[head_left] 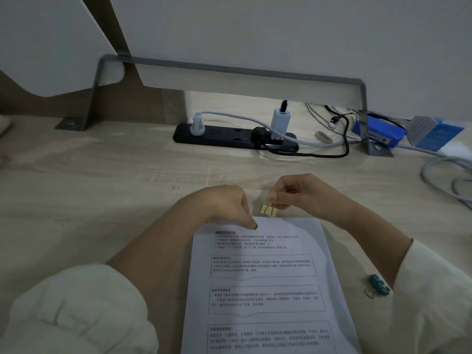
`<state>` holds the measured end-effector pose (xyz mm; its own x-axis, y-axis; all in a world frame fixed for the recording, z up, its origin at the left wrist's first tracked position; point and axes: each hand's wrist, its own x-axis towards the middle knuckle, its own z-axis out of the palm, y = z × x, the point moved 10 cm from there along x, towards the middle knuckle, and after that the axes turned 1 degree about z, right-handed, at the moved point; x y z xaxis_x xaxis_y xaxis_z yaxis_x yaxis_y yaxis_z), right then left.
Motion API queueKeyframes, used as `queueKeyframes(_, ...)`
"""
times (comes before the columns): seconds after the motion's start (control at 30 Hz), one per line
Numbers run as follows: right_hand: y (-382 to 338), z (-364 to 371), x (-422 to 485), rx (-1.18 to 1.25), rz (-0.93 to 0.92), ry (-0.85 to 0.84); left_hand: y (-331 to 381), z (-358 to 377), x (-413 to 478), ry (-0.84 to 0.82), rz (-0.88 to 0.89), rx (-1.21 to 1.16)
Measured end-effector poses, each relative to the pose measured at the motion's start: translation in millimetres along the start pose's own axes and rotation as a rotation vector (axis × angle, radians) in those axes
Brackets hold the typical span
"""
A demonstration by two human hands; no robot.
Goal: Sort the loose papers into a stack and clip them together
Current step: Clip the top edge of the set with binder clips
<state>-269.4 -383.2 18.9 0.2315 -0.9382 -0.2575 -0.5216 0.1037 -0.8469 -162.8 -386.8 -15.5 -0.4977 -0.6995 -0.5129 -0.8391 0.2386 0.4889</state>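
Observation:
A stack of printed white papers (265, 282) lies on the wooden desk in front of me, its top edge pointing away. My left hand (224, 205) presses the stack's top left corner with the fingertips, fingers curled. My right hand (298, 194) pinches the wire handles of a yellow binder clip (268, 210), which hangs just above the middle of the papers' top edge. A teal binder clip (378, 286) lies on the desk to the right of the stack, beside my right sleeve.
A black power strip (229, 136) with plugs and a white charger (279, 122) sits at the back of the desk under a grey metal shelf frame (229, 70). Cables (439, 175) and blue packages (434, 134) crowd the right rear.

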Motion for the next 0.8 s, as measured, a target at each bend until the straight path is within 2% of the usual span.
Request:
queueKeyframes(0.1,-3,5,9,-0.029,-0.018,-0.067,-1,2,7,-0.100,0.031,-0.039)
queueKeyframes(0.23,-7,14,17,-0.041,-0.026,-0.157,3,1,7,-0.154,0.090,-0.139)
queueKeyframes(0.53,5,27,23,0.038,0.071,-0.324,-1,4,7,-0.169,0.145,-0.267)
queueKeyframes(0.67,5,35,18,-0.002,0.105,-0.435,-2,4,5,-0.170,0.153,-0.273)
queueKeyframes(0.8,7,39,17,-0.030,0.145,-0.472,-2,3,4,-0.169,0.159,-0.267)
